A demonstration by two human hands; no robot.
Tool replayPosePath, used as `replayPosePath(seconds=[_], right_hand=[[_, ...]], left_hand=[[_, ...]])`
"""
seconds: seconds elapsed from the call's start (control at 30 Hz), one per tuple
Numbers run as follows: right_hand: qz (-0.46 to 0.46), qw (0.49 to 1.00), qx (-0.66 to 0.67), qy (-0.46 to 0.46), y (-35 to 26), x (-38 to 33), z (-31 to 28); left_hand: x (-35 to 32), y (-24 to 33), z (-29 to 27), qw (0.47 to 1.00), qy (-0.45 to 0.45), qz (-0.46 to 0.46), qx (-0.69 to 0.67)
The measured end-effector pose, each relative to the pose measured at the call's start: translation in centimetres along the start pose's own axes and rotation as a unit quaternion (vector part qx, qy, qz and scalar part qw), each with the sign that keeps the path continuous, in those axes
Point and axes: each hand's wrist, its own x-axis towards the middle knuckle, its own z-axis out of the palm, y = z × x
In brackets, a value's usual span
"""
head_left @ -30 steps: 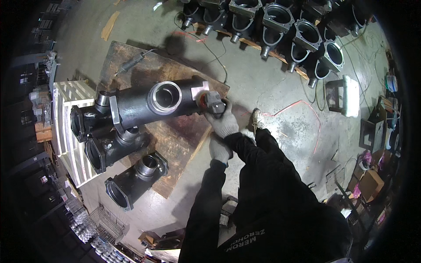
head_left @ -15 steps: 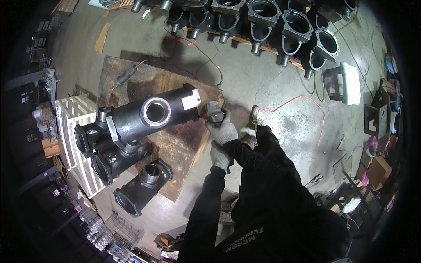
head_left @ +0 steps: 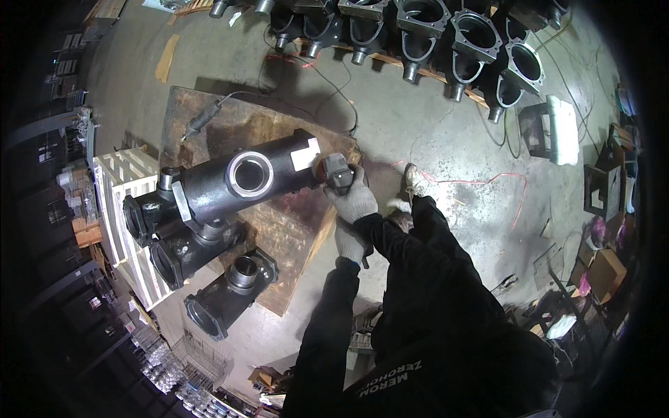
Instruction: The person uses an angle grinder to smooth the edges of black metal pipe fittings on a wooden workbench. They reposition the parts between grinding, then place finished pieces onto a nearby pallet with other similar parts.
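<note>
Both my hands wear grey knit gloves and hold an angle grinder [head_left: 339, 171] with a dark grey head. My right hand [head_left: 359, 200] is wrapped around it just behind the head. Lower down, my left hand [head_left: 350, 242] is closed around the rear of the tool, its fingers partly hidden by my right sleeve. The grinder's head sits at the right end of a large black cylindrical metal casting [head_left: 209, 187]; its disc is barely visible, so I cannot tell whether it touches. That casting has a round, bare-metal-rimmed port [head_left: 251, 175] on top and a white label [head_left: 305, 155].
Beneath the castings lies a worn brown board [head_left: 293, 230]. Smaller black flanged fittings [head_left: 226, 292] stand at its lower left, beside a pale slatted wooden crate [head_left: 129, 174]. A corded hand tool [head_left: 202, 120] rests on the board. Several black castings [head_left: 477, 35] line the far side.
The grinder and both hands have shifted slightly toward the end of the large casting. The whole view has also moved a little. Both hands keep their grip.
</note>
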Motion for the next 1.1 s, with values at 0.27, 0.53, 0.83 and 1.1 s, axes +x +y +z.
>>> replayPosePath(seconds=[0.27,0.53,0.83,1.1], right_hand=[[-0.014,1.000,0.022,0.004,1.6,-0.6,0.3],[0.012,1.000,0.022,-0.018,2.4,-1.6,0.4],[0.027,0.999,0.015,-0.011,3.8,-1.7,-0.1],[-0.022,0.999,0.045,0.003,1.9,-0.4,0.1]], left_hand=[[-0.6,-0.8,0.4,0.998,-0.010,-0.035,0.045],[-2.1,-1.0,0.4,0.992,0.016,0.007,0.125],[-3.6,1.3,1.0,0.986,0.018,0.005,0.164],[0.2,-2.4,1.1,0.996,-0.034,-0.055,-0.059]])
